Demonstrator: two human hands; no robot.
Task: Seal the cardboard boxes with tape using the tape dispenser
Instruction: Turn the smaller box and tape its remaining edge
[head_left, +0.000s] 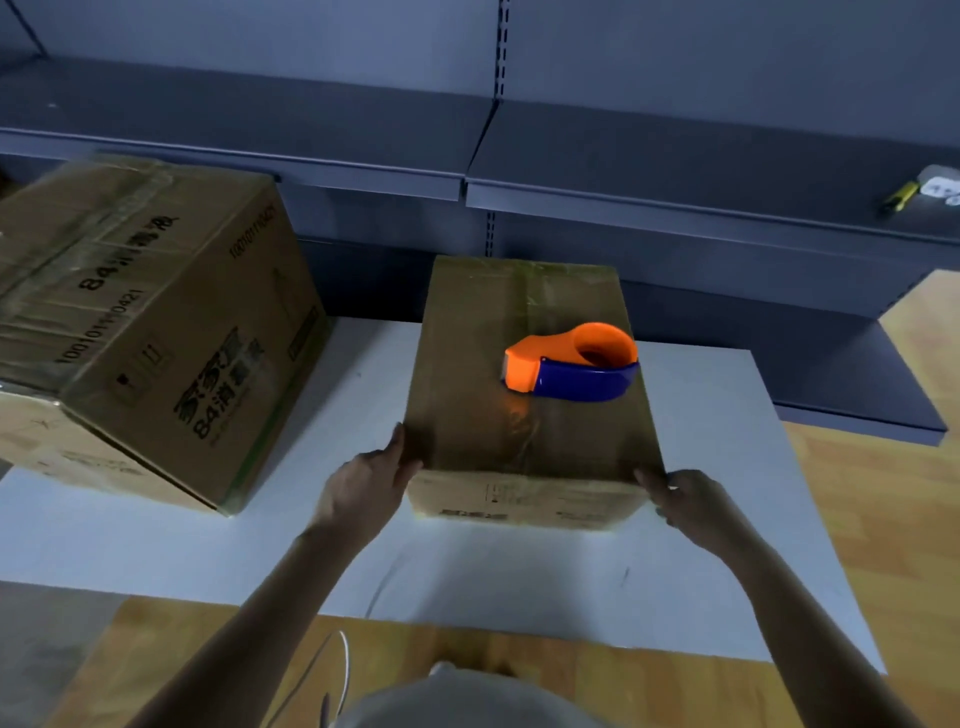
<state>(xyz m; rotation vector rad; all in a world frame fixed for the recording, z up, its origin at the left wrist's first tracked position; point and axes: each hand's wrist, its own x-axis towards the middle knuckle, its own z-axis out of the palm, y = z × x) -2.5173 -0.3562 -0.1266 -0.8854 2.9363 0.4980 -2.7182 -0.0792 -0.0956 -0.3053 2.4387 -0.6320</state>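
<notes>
A small cardboard box (483, 364) stands on the white table (519, 582), its flaps closed and its top glossy with tape along the middle seam. An orange and blue tape dispenser (569, 364) lies on the box top, toward the right. My left hand (366, 486) holds the box's near left corner, thumb on the top edge. My right hand (685, 501) grips the near right corner. A larger printed cardboard box (140, 332) sits at the table's left, taped over its top.
Dark grey metal shelving (623, 171) runs behind the table. A yellow tool and a small white object (930, 192) lie on the right shelf. Wooden flooring (883, 519) shows to the right and in front of the table.
</notes>
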